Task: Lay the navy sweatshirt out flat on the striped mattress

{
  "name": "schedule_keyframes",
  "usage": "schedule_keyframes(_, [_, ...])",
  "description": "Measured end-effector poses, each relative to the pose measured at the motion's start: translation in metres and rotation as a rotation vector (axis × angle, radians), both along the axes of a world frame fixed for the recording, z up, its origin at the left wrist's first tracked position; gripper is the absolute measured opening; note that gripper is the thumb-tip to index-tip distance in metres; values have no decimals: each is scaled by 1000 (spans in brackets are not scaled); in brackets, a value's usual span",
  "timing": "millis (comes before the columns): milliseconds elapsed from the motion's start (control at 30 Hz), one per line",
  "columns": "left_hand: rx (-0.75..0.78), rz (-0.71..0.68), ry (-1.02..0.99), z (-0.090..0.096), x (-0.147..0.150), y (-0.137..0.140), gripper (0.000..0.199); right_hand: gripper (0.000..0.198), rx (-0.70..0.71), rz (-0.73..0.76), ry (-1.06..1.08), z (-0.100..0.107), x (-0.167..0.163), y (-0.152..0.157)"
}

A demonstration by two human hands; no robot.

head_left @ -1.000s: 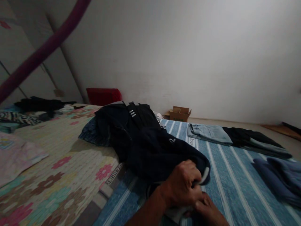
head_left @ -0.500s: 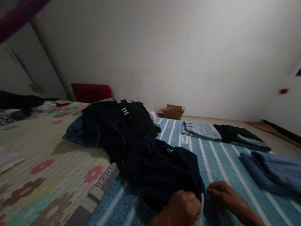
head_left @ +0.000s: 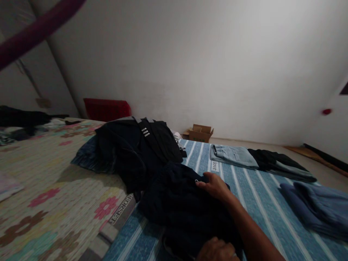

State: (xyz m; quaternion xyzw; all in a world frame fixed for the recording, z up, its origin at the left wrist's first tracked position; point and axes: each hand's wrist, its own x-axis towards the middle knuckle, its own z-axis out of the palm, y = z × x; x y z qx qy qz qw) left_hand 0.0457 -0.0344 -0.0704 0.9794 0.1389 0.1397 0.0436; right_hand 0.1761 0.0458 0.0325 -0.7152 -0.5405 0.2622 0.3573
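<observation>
In the head view, a crumpled navy-blue cloth garment [head_left: 174,203] is lying at the lower centre of the frame, on a blue, white-striped cloth cover [head_left: 261,195]. The left hand [head_left: 216,250], cut off by the bottom edge, is clenching the garment's near part. The right hand [head_left: 214,186] is touching its upper right part, but whether the fingers are pinching cloth I cannot tell. The garment's far end is seemingly touching a dark heap of black and navy clothes [head_left: 130,145] at centre left, so a hard pull might drag the heap along. A loose right-hand hold might let the rumpled cloth slip and bunch.

Two hands are showing, with one navy garment and one heap, its pieces blending too darkly to count. Three folded bundles are lying at the right: one pale-blue denim bundle [head_left: 236,156], one black-and-grey cloth bundle [head_left: 282,163] and one mid-blue cloth bundle [head_left: 318,206]. One open brown cardboard box [head_left: 201,134] is standing near the centre.
</observation>
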Motion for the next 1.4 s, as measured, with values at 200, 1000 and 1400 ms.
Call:
schedule_keyframes(200, [-47,-16,-19,-9,-2,0,15,13,34,1,226,-7,-3,12])
schedule_keyframes(1000, [65,104,4,77,-74,15,85,46,175,-675,727,-53,89,-264])
schedule_keyframes(1400, [-76,375,-70,44,-109,49,71,57,-20,-590,232,-11,140,-218])
